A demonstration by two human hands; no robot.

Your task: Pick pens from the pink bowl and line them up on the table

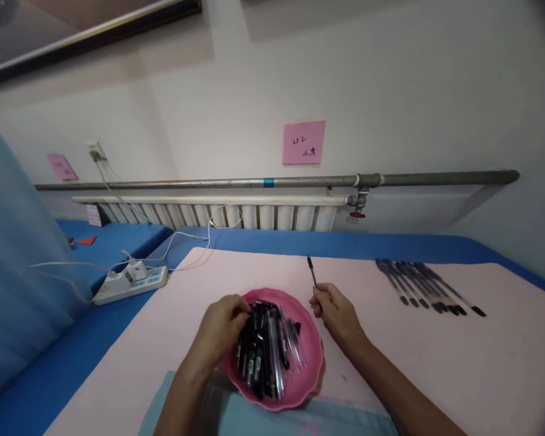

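Note:
A pink scalloped bowl (315,357) sits near the front edge, filled with pen parts (263,345): black caps and grips, and clear barrels. At its left rim my left hand (224,324) reaches in, fingers curled down among the black parts; what the fingertips hold, if anything, is hidden. To the right of the bowl, my right hand (336,312) pinches a pen (312,270) by its lower end, the pen pointing up and away with its dark grip and tip on top.
Several pens (424,287) lie side by side on the pink sheet (163,339) at the right. A power strip (131,283) with plugs and white cables is at the left, beside a blue curtain (18,266). Behind the table run a radiator (254,215) and a pipe (209,183).

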